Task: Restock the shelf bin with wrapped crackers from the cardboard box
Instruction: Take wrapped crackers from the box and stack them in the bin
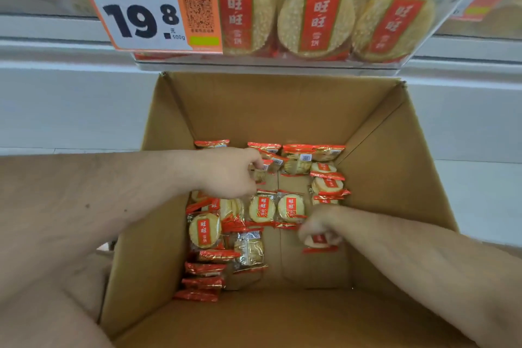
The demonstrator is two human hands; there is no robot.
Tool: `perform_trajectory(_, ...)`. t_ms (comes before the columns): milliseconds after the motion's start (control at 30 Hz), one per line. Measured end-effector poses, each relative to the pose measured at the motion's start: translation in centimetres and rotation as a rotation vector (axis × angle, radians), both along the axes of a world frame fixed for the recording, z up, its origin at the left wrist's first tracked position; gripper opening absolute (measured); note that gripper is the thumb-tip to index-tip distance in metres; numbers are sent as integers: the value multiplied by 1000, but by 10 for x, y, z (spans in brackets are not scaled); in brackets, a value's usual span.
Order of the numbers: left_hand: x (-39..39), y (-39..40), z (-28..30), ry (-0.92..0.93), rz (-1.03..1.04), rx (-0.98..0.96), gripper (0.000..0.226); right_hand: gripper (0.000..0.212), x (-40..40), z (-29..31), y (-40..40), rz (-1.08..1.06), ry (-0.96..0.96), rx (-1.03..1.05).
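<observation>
Both my hands are down in the cardboard box (pixel 395 178). My right hand (pixel 317 230) is curled around one wrapped cracker (pixel 320 243) (red ends, round pale disc). Further in, my left hand (pixel 228 172) pinches another packet (pixel 261 171) among the loose ones. Beyond, the shelf bin (pixel 440 45) holds crackers standing upright behind the price tag (pixel 141 11).

We look from one head-worn wide-angle camera, facing forward and steeply down into the open cardboard box (pixel 271 110), close beneath the clear shelf bin (pixel 440 3) at the frame's top.
</observation>
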State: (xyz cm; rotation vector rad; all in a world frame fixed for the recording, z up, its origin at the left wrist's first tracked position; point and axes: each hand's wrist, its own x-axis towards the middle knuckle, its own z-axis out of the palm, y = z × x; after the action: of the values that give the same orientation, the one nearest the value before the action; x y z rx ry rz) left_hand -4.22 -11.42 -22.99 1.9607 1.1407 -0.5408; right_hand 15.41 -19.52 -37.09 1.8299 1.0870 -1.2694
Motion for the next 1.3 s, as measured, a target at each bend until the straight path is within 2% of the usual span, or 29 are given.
perform_trajectory(67,-3,5,0,10,110,-25,49,55,-12,24,14,-278,130,232)
perform_trajectory(133,-4,6,4,-29,247,-63,50,51,-30,48,21,-462,260,482)
perform_trajectory(233,-2,1,12,-94,377,-136,44,48,-58,72,22,-639,364,749)
perform_trajectory(333,2,0,15,-234,494,-155,47,46,-68,90,18,-714,357,896)
perform_trajectory(400,4,1,15,-296,521,-138,53,48,-67,96,16,-657,361,962)
perform_trajectory(500,5,1,14,-322,506,-96,54,48,-66,99,15,-557,509,1077)
perform_trajectory(567,4,4,15,-317,501,-8,54,41,-56,88,17,-362,534,1187)
perform_trajectory(600,2,6,15,-307,502,35,56,34,-45,79,19,-246,483,1238)
perform_trajectory(667,-1,11,17,-283,477,97,58,22,-10,52,30,-99,258,1246)
perform_trajectory(733,-3,14,17,-246,420,129,54,27,25,25,41,-17,-32,1026)
perform_trajectory(800,-5,13,15,-183,350,160,48,40,46,5,44,118,-244,647)
perform_trajectory(867,-5,13,12,-128,294,172,46,55,54,-5,41,296,-293,375)
perform_trajectory(967,-7,14,13,-95,289,169,42,64,54,-13,39,366,-293,257)
perform_trajectory(1033,-10,17,15,-99,306,168,39,56,50,-5,41,409,-331,311)
perform_trajectory(1167,-16,20,24,-143,336,114,39,18,37,44,47,526,-333,683)
perform_trajectory(1300,-18,18,45,-270,427,88,32,14,16,129,43,458,-73,964)
